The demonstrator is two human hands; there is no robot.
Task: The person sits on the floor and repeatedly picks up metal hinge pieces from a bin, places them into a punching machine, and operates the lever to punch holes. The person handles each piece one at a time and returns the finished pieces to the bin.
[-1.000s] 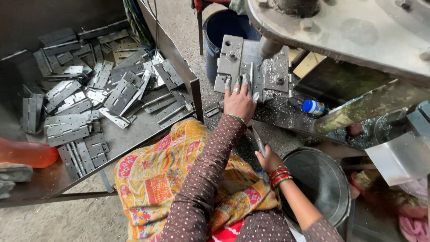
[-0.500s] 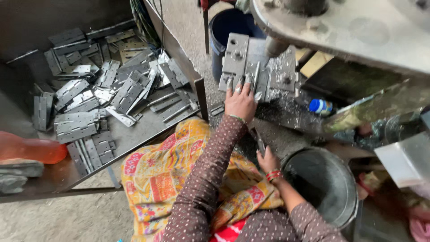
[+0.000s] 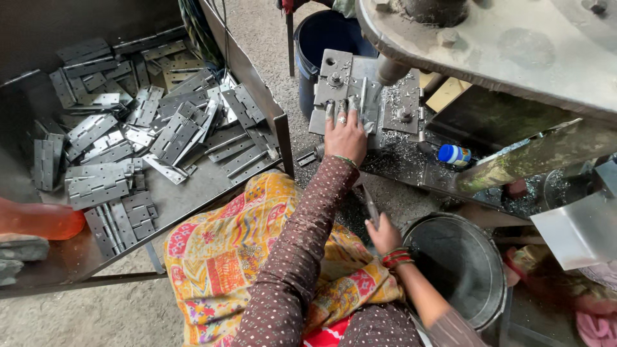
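The left hand (image 3: pixel 345 132) lies flat with its fingers spread out. It presses down on a grey metal piece (image 3: pixel 363 103) that sits on the machine bed (image 3: pixel 398 115). The piece is near the front edge of the bed, right under the big round top of the press (image 3: pixel 514 45). Small metal shavings (image 3: pixel 405 151) lie all over the bed around the hand.

The right hand (image 3: pixel 384 234) is lower down, near the person's lap. It is closed around a thin metal handle (image 3: pixel 371 205) that points up toward the bed.

Just beside the right hand stands a round metal bucket (image 3: pixel 475 308). A small bottle with a blue cap (image 3: pixel 454 155) lies on its side at the right edge of the bed. Behind the bed stands a dark blue bucket (image 3: pixel 321 38).

A bright cloth (image 3: pixel 225 257) with yellow, red and orange patterns covers the person's lap.

To the left is a wide metal tray (image 3: pixel 193 193). Many grey hinges (image 3: pixel 116 148) lie in a heap in it, mostly toward the far side. An orange thing (image 3: pixel 38 222) lies at the left edge of the tray; it is too blurry to tell what it is.
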